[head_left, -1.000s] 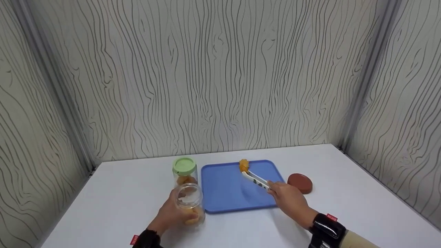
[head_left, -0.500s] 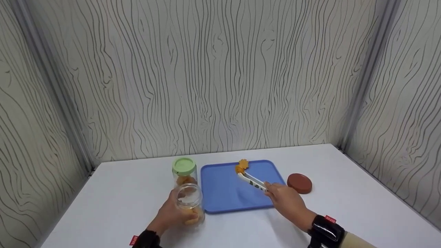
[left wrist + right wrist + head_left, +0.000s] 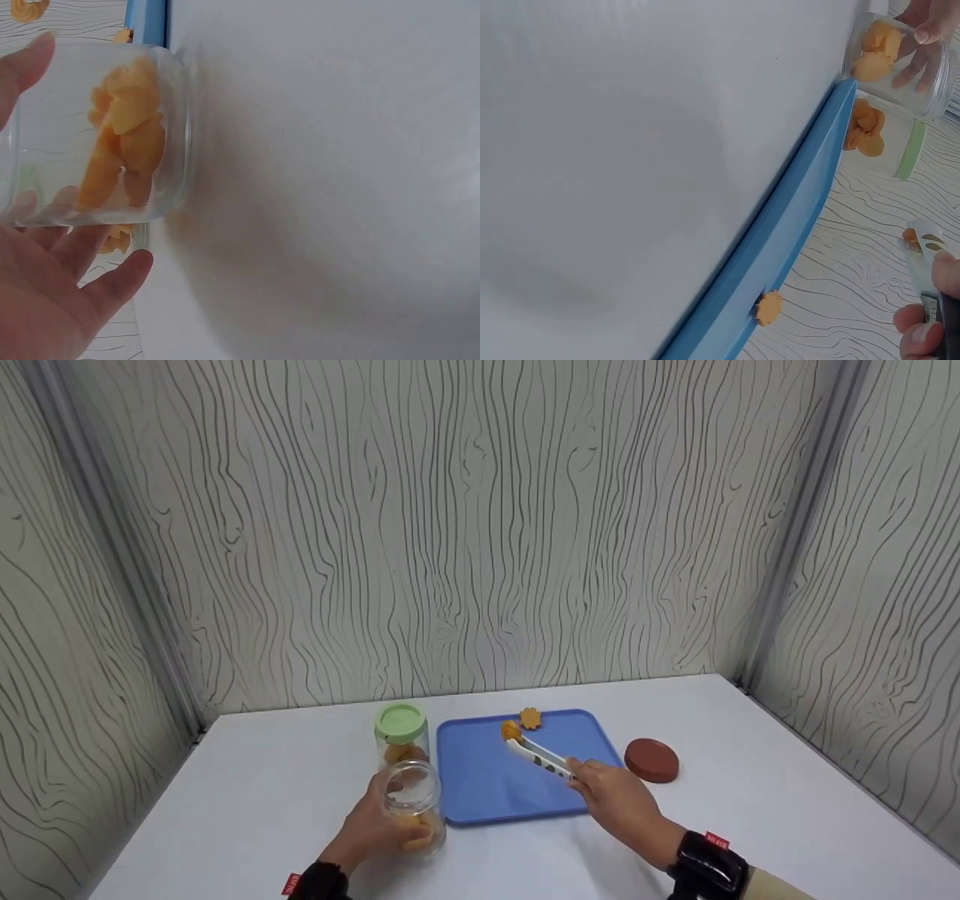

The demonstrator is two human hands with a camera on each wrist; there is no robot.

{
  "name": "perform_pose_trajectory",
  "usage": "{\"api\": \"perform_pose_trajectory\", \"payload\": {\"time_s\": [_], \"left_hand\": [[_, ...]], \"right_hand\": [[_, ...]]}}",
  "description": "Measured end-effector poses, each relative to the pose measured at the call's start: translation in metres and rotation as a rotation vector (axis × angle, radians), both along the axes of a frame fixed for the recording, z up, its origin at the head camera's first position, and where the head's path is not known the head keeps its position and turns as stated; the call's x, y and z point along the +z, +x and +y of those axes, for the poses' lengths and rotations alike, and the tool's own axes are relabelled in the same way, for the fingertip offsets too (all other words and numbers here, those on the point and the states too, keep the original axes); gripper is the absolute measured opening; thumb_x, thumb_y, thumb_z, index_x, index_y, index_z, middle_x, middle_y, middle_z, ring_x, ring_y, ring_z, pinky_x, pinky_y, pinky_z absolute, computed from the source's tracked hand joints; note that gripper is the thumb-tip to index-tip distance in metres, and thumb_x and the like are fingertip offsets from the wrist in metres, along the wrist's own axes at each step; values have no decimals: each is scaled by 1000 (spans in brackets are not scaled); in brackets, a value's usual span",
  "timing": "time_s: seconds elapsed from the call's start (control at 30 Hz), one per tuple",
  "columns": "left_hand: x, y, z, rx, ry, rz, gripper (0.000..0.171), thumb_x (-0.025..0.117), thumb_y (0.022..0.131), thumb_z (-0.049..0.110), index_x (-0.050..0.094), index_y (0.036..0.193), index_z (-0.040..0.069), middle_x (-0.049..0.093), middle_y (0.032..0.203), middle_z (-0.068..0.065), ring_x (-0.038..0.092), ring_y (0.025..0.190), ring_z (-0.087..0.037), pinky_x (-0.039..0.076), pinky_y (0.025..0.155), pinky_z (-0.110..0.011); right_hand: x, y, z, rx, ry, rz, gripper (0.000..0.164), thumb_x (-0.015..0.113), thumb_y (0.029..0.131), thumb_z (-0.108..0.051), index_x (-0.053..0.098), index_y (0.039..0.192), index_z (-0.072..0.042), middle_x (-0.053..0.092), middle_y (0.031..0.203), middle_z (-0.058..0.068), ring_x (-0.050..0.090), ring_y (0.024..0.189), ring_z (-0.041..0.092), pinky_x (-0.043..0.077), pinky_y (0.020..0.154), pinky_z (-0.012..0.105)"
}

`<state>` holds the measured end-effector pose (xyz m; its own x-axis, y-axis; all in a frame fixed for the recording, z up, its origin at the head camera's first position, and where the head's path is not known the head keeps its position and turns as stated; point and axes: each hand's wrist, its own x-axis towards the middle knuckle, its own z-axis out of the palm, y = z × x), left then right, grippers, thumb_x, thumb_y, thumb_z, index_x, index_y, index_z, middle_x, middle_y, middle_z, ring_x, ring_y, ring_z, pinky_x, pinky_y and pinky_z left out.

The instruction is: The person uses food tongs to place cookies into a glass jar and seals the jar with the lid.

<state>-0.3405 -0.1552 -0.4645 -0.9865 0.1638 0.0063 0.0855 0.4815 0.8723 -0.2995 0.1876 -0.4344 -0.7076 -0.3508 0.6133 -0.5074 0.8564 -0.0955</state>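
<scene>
My left hand [image 3: 375,819] grips a clear, lidless jar [image 3: 414,791] near the tray's left edge. Several orange-yellow cookies [image 3: 135,139] lie in the bottom of that jar in the left wrist view. With my right hand [image 3: 622,802] I hold white patterned tongs [image 3: 538,759] over the blue tray [image 3: 487,791]. A round orange cookie [image 3: 511,730] is pinched between the tongs' tips, above the tray. One flower-shaped cookie [image 3: 530,718] lies at the tray's far edge.
Just behind the lidless jar stands another jar with a green lid [image 3: 401,723], with several cookies inside. A brown-red lid [image 3: 652,760] lies on the white table [image 3: 247,795] right of the tray. Wood-patterned panels [image 3: 480,525] enclose the back and sides.
The tongs with the round cookie have moved left, away from the flower-shaped cookie, which stays on the tray. My left hand and its jar have stayed put.
</scene>
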Motion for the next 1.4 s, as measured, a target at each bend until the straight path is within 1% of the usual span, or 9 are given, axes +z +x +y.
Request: {"api": "perform_pose_trajectory", "payload": {"time_s": [0.1, 0.33, 0.47, 0.63, 0.77, 0.87, 1.03, 1.2, 1.4], "left_hand": [[0, 0, 0, -2, 4, 6, 106, 91, 63, 25, 28, 144, -1, 47, 136, -23, 45, 124, -41, 38, 100, -60], [0, 0, 0, 5, -7, 7, 106, 92, 62, 26, 29, 143, -1, 47, 136, -23, 46, 123, -41, 38, 100, -59], [0, -1, 1, 5, -10, 1, 107, 92, 62, 28, 29, 143, -2, 47, 136, -24, 45, 124, -41, 38, 100, -60], [-1, -1, 1, 2, -14, 4, 109, 93, 61, 30, 28, 143, -2, 46, 137, -24, 44, 125, -42, 37, 101, -60], [-2, -2, 0, -1, -1, -4, 109, 92, 62, 28, 27, 144, -1, 46, 136, -24, 44, 124, -42, 37, 100, -61], [-3, -3, 0, -2, 8, -9, 109, 92, 62, 27, 27, 144, 0, 47, 136, -23, 45, 123, -41, 37, 100, -61], [-2, -3, 1, 8, 0, -37, 112, 93, 61, 32, 26, 145, 0, 46, 137, -23, 45, 123, -41, 37, 101, -61], [-2, -3, 1, 15, -11, -30, 112, 93, 61, 31, 26, 145, -1, 46, 137, -24, 45, 124, -42, 37, 101, -61], [-2, -4, 1, 20, -13, -45, 112, 93, 61, 32, 26, 147, 3, 43, 139, -25, 43, 125, -44, 36, 101, -63]], "right_hand": [[2, 2, -3, 8, -2, -4, 30, 73, 84, -10, 69, 111, 1, 63, 75, 4, 44, 54, 7, 38, 46, 21], [8, 7, -11, 6, -11, -96, 31, 71, 87, -11, 69, 115, 1, 61, 75, 1, 42, 56, 5, 37, 47, 19], [10, 8, -14, 6, -6, -119, 32, 70, 88, -11, 68, 117, 1, 61, 77, 1, 43, 57, 5, 38, 48, 19], [11, 10, -17, 16, 1, -108, 32, 70, 88, -12, 68, 118, 0, 62, 77, 1, 43, 58, 6, 38, 48, 19], [11, 11, -19, 61, -9, -49, 31, 71, 86, -9, 68, 116, 2, 62, 77, 3, 45, 57, 6, 40, 48, 19], [11, 10, -21, 87, -17, -31, 31, 72, 86, -8, 68, 115, 3, 63, 78, 3, 46, 58, 7, 41, 48, 19], [12, 11, -25, 105, -23, -56, 31, 70, 88, -9, 68, 116, 3, 63, 78, 3, 46, 58, 6, 41, 49, 20], [12, 13, -28, 139, -24, -48, 31, 69, 88, -8, 67, 117, 4, 63, 79, 5, 47, 59, 7, 41, 49, 20], [15, 14, -33, 138, -21, -99, 31, 67, 90, -9, 67, 118, 3, 62, 78, 3, 44, 59, 6, 40, 50, 18]]}}
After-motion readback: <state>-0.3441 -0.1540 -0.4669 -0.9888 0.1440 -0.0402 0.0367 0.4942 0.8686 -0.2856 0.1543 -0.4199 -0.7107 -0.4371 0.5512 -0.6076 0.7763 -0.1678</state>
